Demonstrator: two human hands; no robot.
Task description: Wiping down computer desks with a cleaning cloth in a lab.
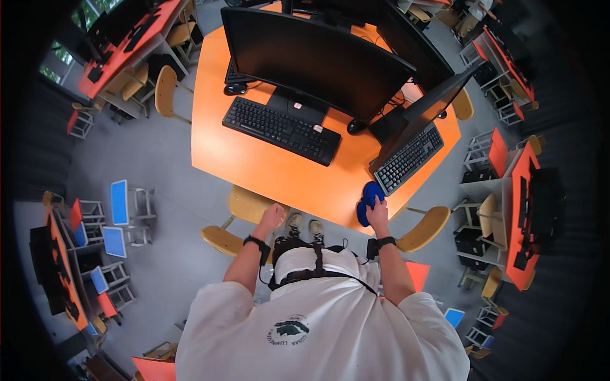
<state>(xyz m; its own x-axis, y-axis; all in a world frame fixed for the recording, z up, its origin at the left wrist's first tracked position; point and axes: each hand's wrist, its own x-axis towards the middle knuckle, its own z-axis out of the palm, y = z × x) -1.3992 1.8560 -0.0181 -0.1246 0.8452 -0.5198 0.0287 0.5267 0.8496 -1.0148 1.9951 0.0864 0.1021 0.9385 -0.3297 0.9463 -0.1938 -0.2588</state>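
Observation:
My right hand [378, 215] has its fingers on a dark blue, two-lobed, soft-looking item [373, 191] at the front right edge of the orange table [267, 162]. Whether it is cloth or a pad I cannot tell. Just behind it stands the near end of a black keyboard [410, 157]. My left hand [272, 217] is curled, with nothing visible in it. It hovers above the seat of a wooden chair [248, 202], near the table's front edge. Dark bands with small devices are strapped on both wrists.
A large monitor [314, 62] stands behind another keyboard [281, 129]. At the right a second monitor [419, 114] is angled, with a mouse [356, 126] between them. Another wooden chair [424, 229] flanks the table. Blue-topped stools [119, 202] stand left; a person [476, 16] is far off.

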